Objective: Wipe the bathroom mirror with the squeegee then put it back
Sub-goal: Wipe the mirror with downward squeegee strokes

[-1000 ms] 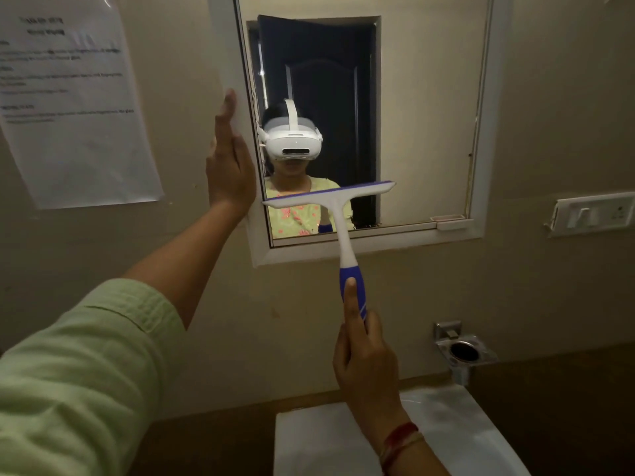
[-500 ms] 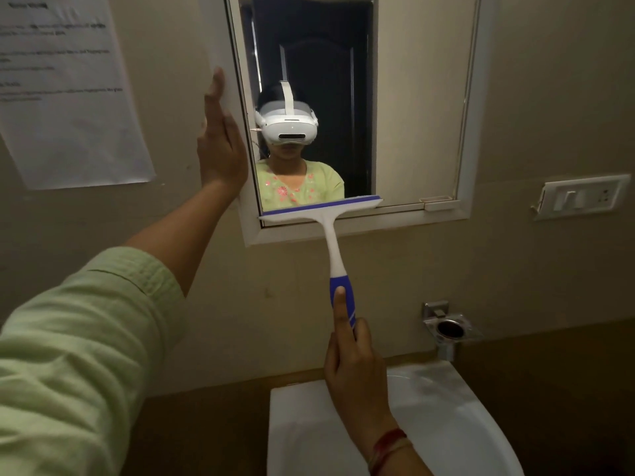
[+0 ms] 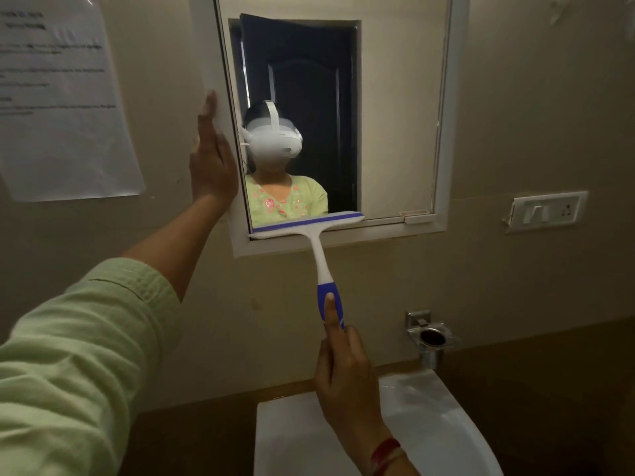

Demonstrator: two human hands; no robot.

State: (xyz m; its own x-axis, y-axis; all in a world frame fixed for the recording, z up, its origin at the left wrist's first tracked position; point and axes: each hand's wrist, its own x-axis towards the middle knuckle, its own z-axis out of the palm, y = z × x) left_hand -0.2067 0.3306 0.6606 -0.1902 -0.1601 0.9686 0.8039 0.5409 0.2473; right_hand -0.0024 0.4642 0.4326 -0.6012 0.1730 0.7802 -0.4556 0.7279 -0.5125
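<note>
Head view, and the squeegee (image 3: 318,259) sits at the bottom of the mirror (image 3: 395,115), just left of centre frame, its blade lying across the lower edge of the glass with the left end a touch lower. The right hand (image 3: 347,383) wraps the blue grip, forefinger stretched up along it. That looks like a good hold for steering. The left hand (image 3: 211,159), flat with fingers pressed together, braces against the left side of the mirror frame (image 3: 453,132). This looks like the end of a downward stroke, so the tidy finish is even pressure right onto the bottom rail, then a clean lift. The glass to the right of the blade probably needs its own pass, started at the top and overlapping this lane. Drips should fall toward the sink (image 3: 429,424) below.
</note>
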